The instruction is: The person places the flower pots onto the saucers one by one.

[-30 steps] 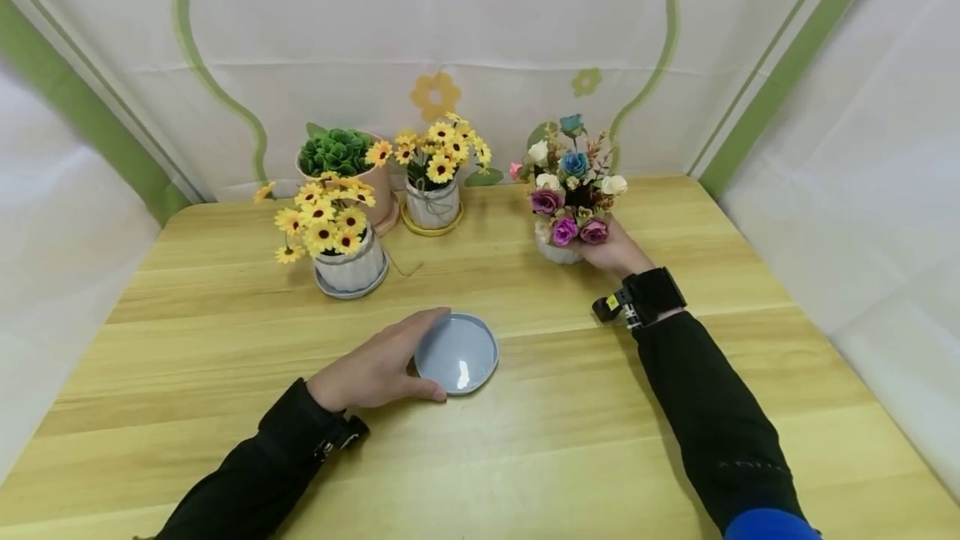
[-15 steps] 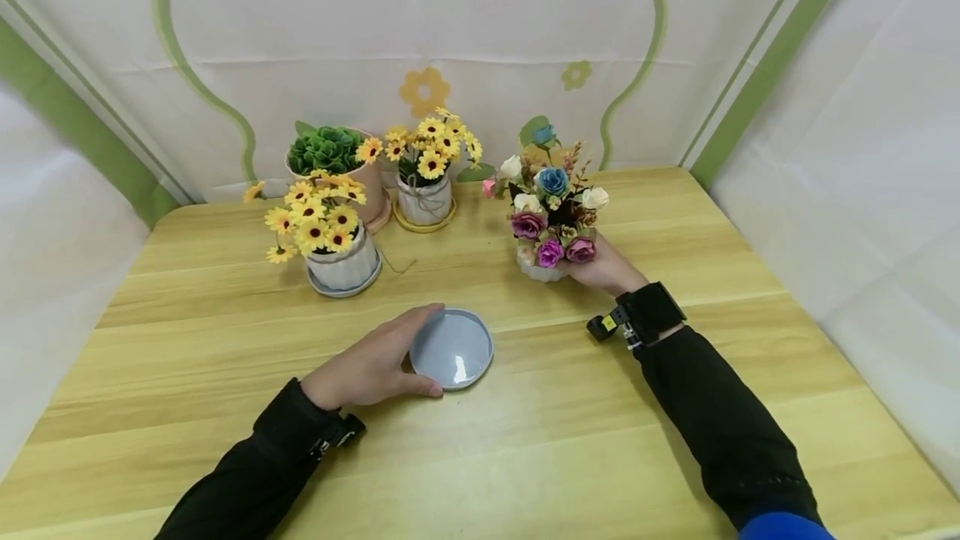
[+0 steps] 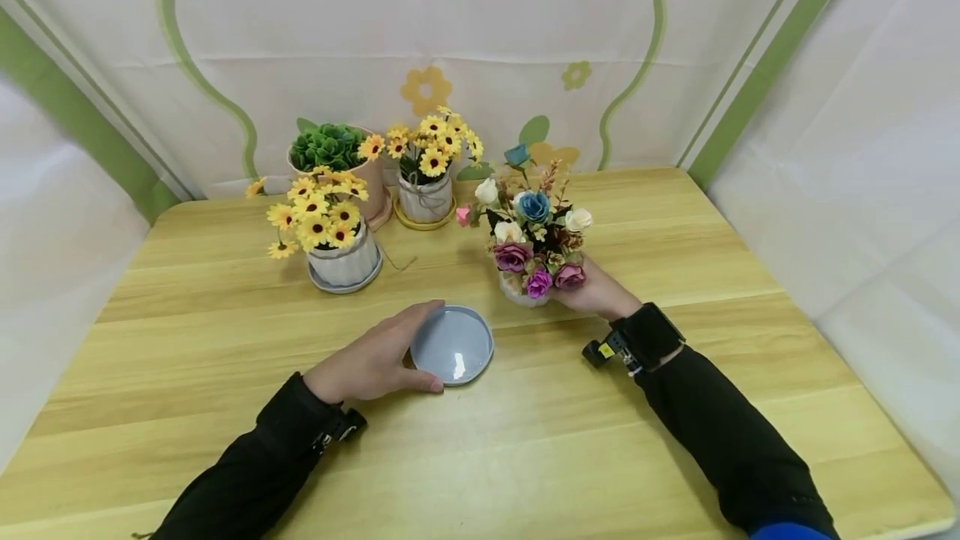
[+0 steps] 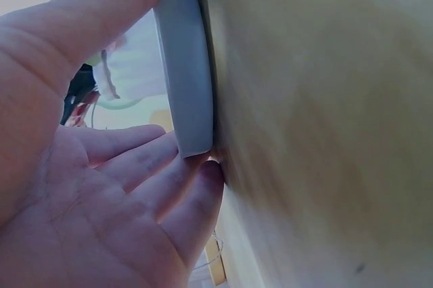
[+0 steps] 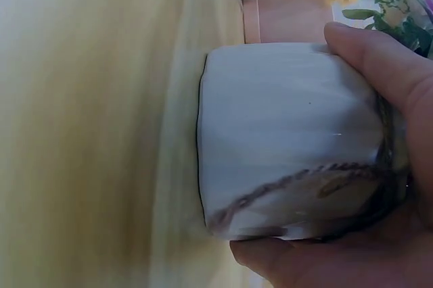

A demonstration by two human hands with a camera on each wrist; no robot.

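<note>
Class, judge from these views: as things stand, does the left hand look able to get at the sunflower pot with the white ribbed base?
Probably yes. The left hand rests on the blue saucer, and only bare table lies between it and the sunflower pot; it would have to let go of the saucer first.

Flowers hide most of the white pot (image 3: pixel 517 290).
</note>
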